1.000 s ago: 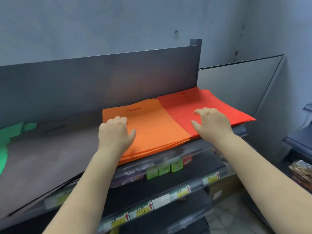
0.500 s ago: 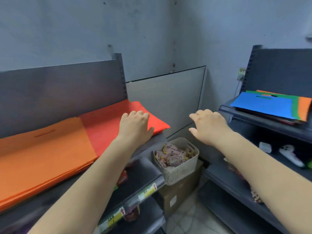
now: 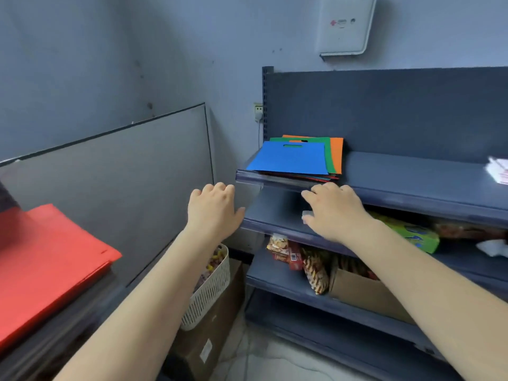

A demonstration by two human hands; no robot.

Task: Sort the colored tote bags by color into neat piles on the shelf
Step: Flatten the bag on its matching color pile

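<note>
With both the left hand point(image 3: 213, 213) and the right hand point(image 3: 334, 213) held empty just below the mixed stack of bags point(image 3: 295, 159), fingers loosely bent, the blue bag point(image 3: 288, 158) on top should be lifted flat, so that the stack is not disturbed.

We have a single wide-angle view, worn on the person's head, looking forward and down into a room corner. It faces the blue shelf unit point(image 3: 412, 166) on the right at close range, with the mixed stack of tote bags point(image 3: 291, 158) near centre. The red pile point(image 3: 46, 259) sits at the left edge. Both forearms enter from below; straight edges bow slightly toward the borders.
</note>
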